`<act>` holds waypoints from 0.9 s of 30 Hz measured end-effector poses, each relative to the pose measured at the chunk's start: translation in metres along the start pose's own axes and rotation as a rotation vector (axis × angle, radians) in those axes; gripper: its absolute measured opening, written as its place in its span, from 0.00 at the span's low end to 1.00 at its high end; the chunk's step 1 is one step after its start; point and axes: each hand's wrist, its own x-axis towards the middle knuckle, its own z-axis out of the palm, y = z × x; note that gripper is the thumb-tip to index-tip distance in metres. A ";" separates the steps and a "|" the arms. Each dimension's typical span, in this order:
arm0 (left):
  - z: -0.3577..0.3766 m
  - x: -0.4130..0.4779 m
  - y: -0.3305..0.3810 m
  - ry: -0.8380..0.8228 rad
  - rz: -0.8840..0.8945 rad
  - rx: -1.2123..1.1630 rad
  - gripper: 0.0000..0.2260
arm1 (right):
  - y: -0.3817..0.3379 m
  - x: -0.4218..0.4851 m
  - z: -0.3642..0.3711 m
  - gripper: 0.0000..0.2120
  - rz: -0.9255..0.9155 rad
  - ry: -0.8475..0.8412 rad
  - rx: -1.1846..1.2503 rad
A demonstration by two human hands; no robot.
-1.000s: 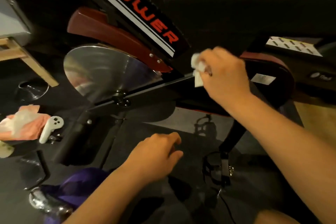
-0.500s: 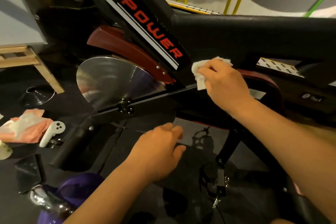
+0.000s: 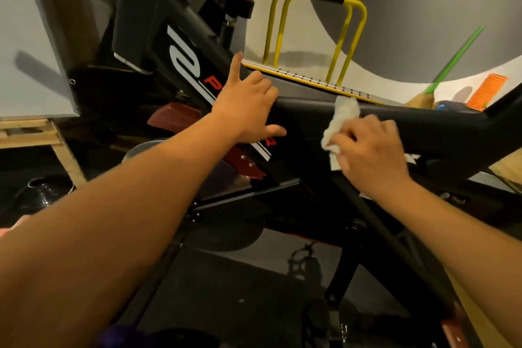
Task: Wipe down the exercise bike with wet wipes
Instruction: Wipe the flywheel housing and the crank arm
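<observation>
**A:** Looking down on an exercise bike [image 3: 186,59], black-framed. Taking the crossbar [image 3: 440,124] as the landmark: holding anything against it?

**B:** Yes. Gripping a wet wipe [image 3: 341,121] in the right hand [image 3: 372,155], fingers curled round it. White, crumpled, pressed to the near face of the crossbar, with one corner poking up over the top edge.

**A:** And the left hand [image 3: 248,104]?

**B:** Spread and unclenched, laid flat on the crossbar's left end at the join with the slanted tube. Index finger raised, thumb stuck out below (holding nothing). Set apart from the right hand along the crossbar, not touching.

**A:** Anything behind the crossbar?

**B:** Just behind, a yellow rack [image 3: 354,3] standing upright. Behind the right end, a green-handled broom [image 3: 454,58] and something orange [image 3: 486,90] (too blurred to name).

**A:** Above and below?

**B:** Above the left end, a red-topped knob [image 3: 236,5]. Below the left end, a dark red guard [image 3: 175,117] over the rim of a silver flywheel [image 3: 141,151], mostly hidden by the left forearm. Further below, dark floor [image 3: 240,277].
</observation>
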 end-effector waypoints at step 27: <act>0.007 0.009 0.019 0.123 -0.219 -0.156 0.28 | -0.020 0.036 0.037 0.08 -0.438 0.319 0.042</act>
